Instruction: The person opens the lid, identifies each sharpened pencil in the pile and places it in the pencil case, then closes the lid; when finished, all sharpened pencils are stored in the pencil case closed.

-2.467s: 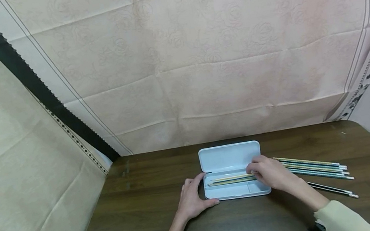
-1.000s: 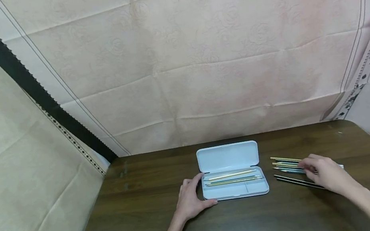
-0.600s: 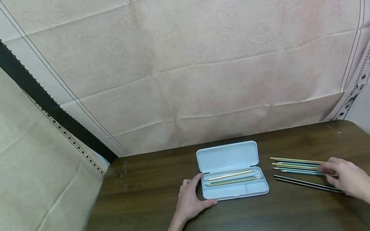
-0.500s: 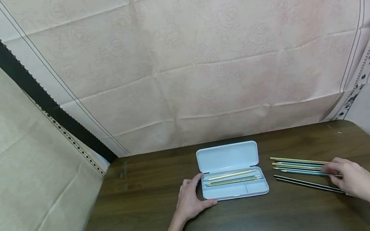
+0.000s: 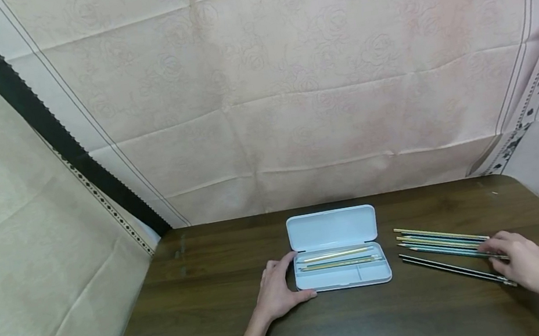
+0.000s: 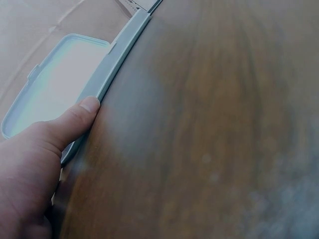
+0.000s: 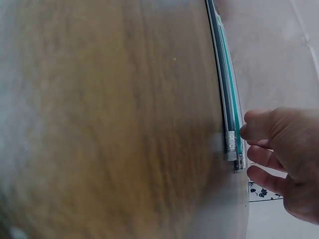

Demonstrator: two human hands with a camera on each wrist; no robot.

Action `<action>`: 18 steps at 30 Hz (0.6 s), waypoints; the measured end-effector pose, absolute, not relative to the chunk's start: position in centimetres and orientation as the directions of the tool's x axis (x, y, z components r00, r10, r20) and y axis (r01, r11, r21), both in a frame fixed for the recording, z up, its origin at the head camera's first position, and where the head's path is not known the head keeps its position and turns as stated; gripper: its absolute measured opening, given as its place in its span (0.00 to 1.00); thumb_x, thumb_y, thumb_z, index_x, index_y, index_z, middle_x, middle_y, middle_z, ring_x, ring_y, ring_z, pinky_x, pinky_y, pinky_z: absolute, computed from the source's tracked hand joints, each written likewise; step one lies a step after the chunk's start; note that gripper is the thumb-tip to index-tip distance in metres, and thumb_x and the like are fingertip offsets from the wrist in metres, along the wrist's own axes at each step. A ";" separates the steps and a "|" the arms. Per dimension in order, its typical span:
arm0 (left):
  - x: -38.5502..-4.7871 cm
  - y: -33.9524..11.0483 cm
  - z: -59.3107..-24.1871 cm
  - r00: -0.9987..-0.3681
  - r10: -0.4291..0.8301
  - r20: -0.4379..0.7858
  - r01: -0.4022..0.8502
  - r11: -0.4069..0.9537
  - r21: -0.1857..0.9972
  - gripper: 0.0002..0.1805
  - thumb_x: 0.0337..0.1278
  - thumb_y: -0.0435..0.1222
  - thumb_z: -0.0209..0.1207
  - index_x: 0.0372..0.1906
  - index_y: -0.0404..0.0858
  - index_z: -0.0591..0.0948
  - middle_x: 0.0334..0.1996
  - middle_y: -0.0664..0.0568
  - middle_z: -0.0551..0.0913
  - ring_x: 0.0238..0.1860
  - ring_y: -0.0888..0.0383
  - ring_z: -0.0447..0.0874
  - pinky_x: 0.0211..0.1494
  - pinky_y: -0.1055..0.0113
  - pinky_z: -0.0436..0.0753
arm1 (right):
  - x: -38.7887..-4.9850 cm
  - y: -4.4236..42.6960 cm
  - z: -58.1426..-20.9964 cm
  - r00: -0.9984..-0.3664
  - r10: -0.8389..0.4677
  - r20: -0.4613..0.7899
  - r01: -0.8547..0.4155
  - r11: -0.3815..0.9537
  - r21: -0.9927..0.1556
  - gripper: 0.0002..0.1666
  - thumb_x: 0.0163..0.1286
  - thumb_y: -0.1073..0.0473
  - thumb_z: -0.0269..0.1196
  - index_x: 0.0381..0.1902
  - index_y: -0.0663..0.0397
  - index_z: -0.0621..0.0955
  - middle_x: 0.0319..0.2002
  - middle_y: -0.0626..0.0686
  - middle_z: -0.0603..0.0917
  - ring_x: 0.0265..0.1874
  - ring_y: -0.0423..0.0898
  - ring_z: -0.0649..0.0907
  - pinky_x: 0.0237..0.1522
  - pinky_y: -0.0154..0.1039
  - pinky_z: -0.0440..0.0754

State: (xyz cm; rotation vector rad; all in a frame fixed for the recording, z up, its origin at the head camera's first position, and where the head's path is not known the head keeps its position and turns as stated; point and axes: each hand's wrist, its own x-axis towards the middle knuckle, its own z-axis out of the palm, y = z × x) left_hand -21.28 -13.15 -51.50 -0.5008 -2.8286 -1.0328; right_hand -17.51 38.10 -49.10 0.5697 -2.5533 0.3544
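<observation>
A light blue pencil case [image 5: 332, 228] lies with its lid up on the table, several pencils [image 5: 340, 263] in its long compartment. My left hand [image 5: 278, 293] holds the case at its left end, thumb [image 6: 79, 119] against the front wall, the other fingers near the back corner. To the right, several yellow, teal and blue pencils [image 5: 440, 241] lie side by side. My right hand [image 5: 528, 262] pinches at their eraser ends; in the right wrist view the thumb touches a green pencil [image 7: 232, 89]. Exactly how many it grips, I cannot tell.
Black pencils [image 5: 449, 267] lie slanted in front of the coloured ones, close to my right hand. The brown wooden table [image 5: 220, 258] ends at the back against a pale patterned cloth [image 5: 301, 98]. More cloth hangs at both sides.
My right hand has left the case and moved right along the loose pencils to their eraser ends. More pencils show inside the case where the hand was. My left hand has stayed at the case.
</observation>
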 end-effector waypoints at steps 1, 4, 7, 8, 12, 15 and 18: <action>-21.3 -13.2 -51.5 -0.942 0.274 0.195 0.335 0.718 0.610 0.52 0.38 0.61 0.76 0.72 0.48 0.69 0.55 0.52 0.77 0.50 0.54 0.67 0.49 0.54 0.68 | -17.5 38.1 -49.2 -0.786 -0.328 0.524 -0.458 0.878 -0.138 0.22 0.36 0.71 0.77 0.31 0.46 0.85 0.31 0.42 0.80 0.32 0.45 0.81 0.34 0.42 0.76; -21.3 -13.2 -51.5 -0.941 0.274 0.200 0.339 0.718 0.608 0.52 0.38 0.61 0.76 0.72 0.48 0.70 0.56 0.52 0.77 0.50 0.54 0.67 0.49 0.54 0.68 | -17.6 38.1 -49.4 -0.779 -0.330 0.533 -0.464 0.876 -0.135 0.23 0.36 0.71 0.77 0.31 0.45 0.85 0.31 0.42 0.80 0.32 0.45 0.81 0.34 0.42 0.75; -21.3 -13.2 -51.6 -0.940 0.274 0.202 0.340 0.719 0.607 0.52 0.38 0.61 0.76 0.72 0.48 0.70 0.55 0.52 0.77 0.50 0.54 0.67 0.49 0.54 0.68 | -17.6 38.1 -49.4 -0.781 -0.332 0.529 -0.464 0.876 -0.135 0.23 0.36 0.71 0.77 0.31 0.45 0.85 0.31 0.42 0.80 0.32 0.45 0.81 0.33 0.43 0.76; -21.3 -13.2 -51.5 -0.941 0.273 0.200 0.338 0.719 0.608 0.52 0.38 0.61 0.76 0.72 0.48 0.70 0.55 0.52 0.77 0.50 0.54 0.67 0.49 0.54 0.68 | -17.6 38.1 -49.4 -0.782 -0.332 0.527 -0.463 0.876 -0.135 0.22 0.36 0.71 0.77 0.31 0.45 0.85 0.31 0.42 0.80 0.31 0.45 0.80 0.33 0.44 0.76; -21.3 -13.2 -51.5 -0.943 0.270 0.195 0.332 0.718 0.611 0.52 0.38 0.61 0.76 0.72 0.48 0.70 0.55 0.51 0.76 0.50 0.53 0.67 0.49 0.54 0.68 | -17.7 38.0 -49.3 -0.792 -0.323 0.519 -0.452 0.880 -0.143 0.22 0.37 0.72 0.77 0.31 0.46 0.85 0.30 0.40 0.79 0.30 0.41 0.79 0.31 0.44 0.76; -21.2 -13.2 -51.5 -0.943 0.270 0.194 0.331 0.716 0.615 0.52 0.38 0.61 0.75 0.72 0.48 0.70 0.55 0.51 0.76 0.50 0.53 0.67 0.49 0.54 0.68 | -17.8 38.0 -49.4 -0.803 -0.314 0.507 -0.442 0.884 -0.152 0.22 0.38 0.72 0.77 0.31 0.46 0.85 0.30 0.40 0.78 0.30 0.39 0.77 0.31 0.45 0.76; -21.2 -13.2 -51.5 -0.943 0.271 0.195 0.333 0.712 0.618 0.52 0.38 0.62 0.75 0.72 0.48 0.70 0.55 0.52 0.76 0.50 0.54 0.67 0.49 0.54 0.68 | -17.8 38.0 -49.5 -0.804 -0.316 0.504 -0.442 0.884 -0.151 0.22 0.38 0.72 0.77 0.31 0.46 0.85 0.30 0.39 0.78 0.29 0.38 0.77 0.30 0.44 0.76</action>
